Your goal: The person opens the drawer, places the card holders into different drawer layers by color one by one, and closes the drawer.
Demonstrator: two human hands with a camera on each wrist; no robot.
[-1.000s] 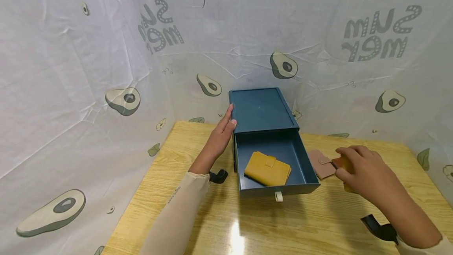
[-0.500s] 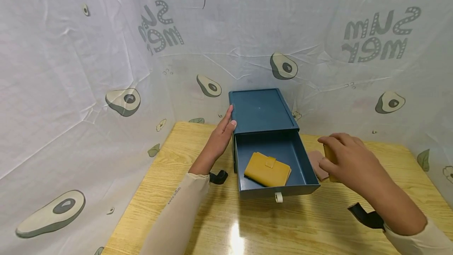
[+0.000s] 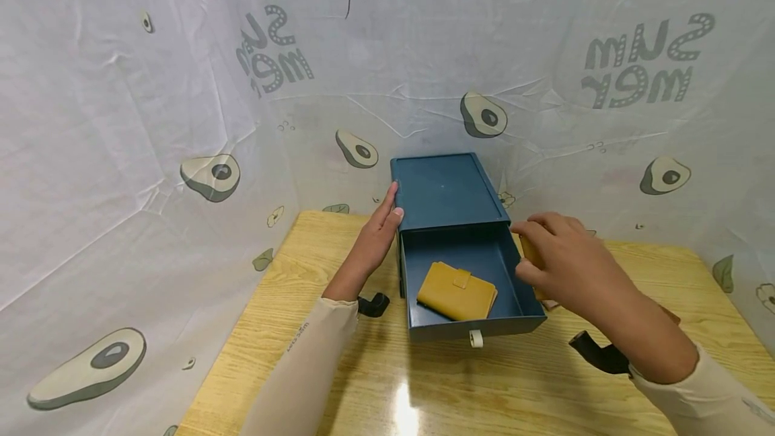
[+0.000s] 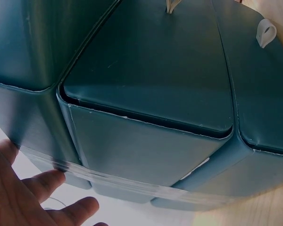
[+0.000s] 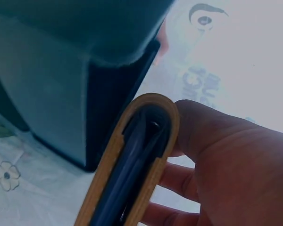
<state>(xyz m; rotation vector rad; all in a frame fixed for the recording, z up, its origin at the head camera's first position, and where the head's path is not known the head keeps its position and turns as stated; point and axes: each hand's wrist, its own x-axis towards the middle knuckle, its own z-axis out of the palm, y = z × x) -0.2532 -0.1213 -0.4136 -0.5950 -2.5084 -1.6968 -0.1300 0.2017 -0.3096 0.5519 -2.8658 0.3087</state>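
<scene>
A blue drawer unit [image 3: 448,190] stands on the table with its top drawer [image 3: 502,328] pulled out. Inside that drawer lies a yellow wallet [image 3: 451,293] with a tab clasp. My left hand [image 3: 374,239] rests against the unit's left side, fingers extended; the left wrist view shows its fingers [image 4: 45,183] by the stacked drawers. At the open drawer's right wall, my right hand [image 3: 569,258] holds a second yellow wallet [image 3: 531,254], mostly hidden behind the fingers. The right wrist view shows this folded wallet [image 5: 153,101] end-on, with dark inner layers.
A pink wallet [image 3: 549,303] lies right of the drawer, almost wholly covered by my right hand. Some brown item [image 3: 671,313] peeks out behind the right forearm. A white patterned sheet [image 3: 387,52] hangs behind and left of the wooden table [image 3: 290,274].
My right hand has lifted the yellow wallet from beside the pink one and carried it left to the drawer's right wall. The left hand has stayed in place.
</scene>
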